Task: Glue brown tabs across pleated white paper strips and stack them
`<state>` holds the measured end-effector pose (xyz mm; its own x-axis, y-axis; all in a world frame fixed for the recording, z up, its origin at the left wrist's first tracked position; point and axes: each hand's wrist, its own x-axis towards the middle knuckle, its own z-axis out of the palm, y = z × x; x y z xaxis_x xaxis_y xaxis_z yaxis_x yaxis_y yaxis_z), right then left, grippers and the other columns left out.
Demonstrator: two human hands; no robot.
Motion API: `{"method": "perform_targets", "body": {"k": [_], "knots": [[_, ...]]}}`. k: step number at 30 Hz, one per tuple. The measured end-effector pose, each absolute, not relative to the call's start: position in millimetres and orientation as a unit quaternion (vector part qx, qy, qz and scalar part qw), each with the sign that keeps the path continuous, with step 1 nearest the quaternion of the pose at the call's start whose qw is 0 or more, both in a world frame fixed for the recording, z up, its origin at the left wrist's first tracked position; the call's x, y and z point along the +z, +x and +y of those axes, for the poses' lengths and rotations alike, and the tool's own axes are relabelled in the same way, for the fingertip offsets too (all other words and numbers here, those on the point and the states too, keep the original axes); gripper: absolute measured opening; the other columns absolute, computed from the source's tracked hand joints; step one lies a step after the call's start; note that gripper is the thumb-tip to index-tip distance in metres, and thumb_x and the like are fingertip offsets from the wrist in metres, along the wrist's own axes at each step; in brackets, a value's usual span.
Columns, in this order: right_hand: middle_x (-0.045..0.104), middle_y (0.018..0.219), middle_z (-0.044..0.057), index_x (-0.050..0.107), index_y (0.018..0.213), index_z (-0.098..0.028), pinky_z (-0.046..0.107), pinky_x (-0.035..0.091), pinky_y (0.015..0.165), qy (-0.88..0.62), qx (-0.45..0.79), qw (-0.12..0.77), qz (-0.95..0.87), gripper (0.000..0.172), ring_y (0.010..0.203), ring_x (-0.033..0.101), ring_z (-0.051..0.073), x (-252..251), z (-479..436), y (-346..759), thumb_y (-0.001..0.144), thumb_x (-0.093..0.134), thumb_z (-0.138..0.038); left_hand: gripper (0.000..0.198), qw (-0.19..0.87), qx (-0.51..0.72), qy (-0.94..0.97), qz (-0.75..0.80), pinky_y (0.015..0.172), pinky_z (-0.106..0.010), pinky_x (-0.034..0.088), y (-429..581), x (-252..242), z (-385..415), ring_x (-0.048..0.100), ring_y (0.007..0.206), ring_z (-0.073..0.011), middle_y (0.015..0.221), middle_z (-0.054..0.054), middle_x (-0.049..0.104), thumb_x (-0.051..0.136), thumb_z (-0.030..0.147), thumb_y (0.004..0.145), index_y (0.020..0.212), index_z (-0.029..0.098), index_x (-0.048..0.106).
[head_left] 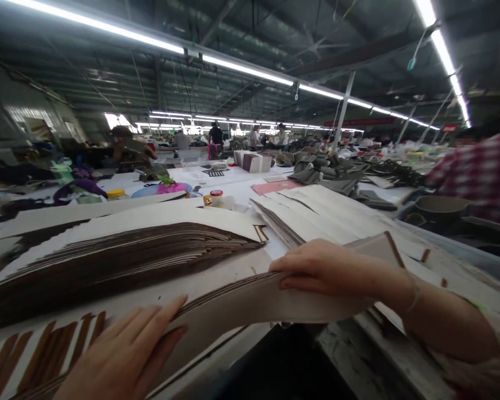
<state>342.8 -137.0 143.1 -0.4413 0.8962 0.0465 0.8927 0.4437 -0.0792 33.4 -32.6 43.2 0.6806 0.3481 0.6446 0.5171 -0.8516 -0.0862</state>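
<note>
A thin stack of pale, flexible sheets with dark edges [237,303] bows across the front of the table. My right hand [320,266] is closed over its upper edge, fingers on the far side and thumb on the near face. My left hand [129,355] holds the stack's left part, the edge running between its thumb and fingers. Brown strips [54,350] show on the white material beside my left hand. Just beyond lies a thick pile of white-topped sheets [150,228] with dark undersides. Another spread of white sheets [333,214] lies past my right hand.
A red-lidded jar [216,198] and a pink item [170,188] stand behind the thick pile. Grey-green rolled pieces [320,166] are heaped farther back. A person in a checked shirt [479,172] is at the right; other people work in the distance.
</note>
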Motion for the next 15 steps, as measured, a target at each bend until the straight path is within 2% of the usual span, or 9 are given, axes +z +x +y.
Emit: {"method": "perform_targets", "body": {"k": [3,7,11,15], "knots": [[0.065,0.096,0.001,0.056,0.112,-0.028,0.026,0.041,0.073,-0.621,0.043,0.069,-0.779,0.033,0.085,0.059,0.017,139.2,-167.5,395.6,0.087,0.038,-0.041,0.037,0.172,-0.342,-0.907,-0.175,0.086,-0.032,0.037,85.7,60.7,-39.2,0.054,0.093,-0.0196,0.104,-0.005,0.06,0.04,0.033,0.088,0.122,0.022,0.045],[0.062,0.109,0.004,0.058,0.112,-0.028,0.031,0.04,0.085,-0.747,0.02,0.129,-0.652,0.038,0.097,0.057,0.022,134.3,-217.0,476.1,0.082,0.045,-0.047,0.034,0.127,-0.331,-0.934,-0.05,0.092,-0.029,0.032,151.4,61.5,-52.5,0.05,0.1,-0.0164,0.108,0.0,0.059,0.042,0.017,0.085,0.118,0.025,0.048],[0.058,0.114,0.01,0.06,0.112,-0.021,0.034,0.038,0.084,-0.838,-0.014,0.194,-0.511,0.042,0.098,0.056,0.024,140.9,-250.3,547.3,0.078,0.053,-0.044,0.039,0.063,-0.23,-0.971,-0.011,0.09,-0.031,0.035,208.9,32.4,-47.0,0.05,0.101,-0.0162,0.114,0.0,0.056,0.045,0.011,0.082,0.118,0.027,0.046],[0.056,0.117,0.011,0.059,0.112,-0.018,0.033,0.032,0.088,-0.883,-0.086,0.197,-0.417,0.042,0.105,0.052,0.022,156.5,-246.1,600.2,0.076,0.055,-0.039,0.036,0.014,-0.185,-0.982,0.018,0.091,-0.03,0.037,248.1,-7.6,-26.1,0.05,0.104,-0.0158,0.115,-0.001,0.055,0.05,0.014,0.082,0.116,0.025,0.045]]}}
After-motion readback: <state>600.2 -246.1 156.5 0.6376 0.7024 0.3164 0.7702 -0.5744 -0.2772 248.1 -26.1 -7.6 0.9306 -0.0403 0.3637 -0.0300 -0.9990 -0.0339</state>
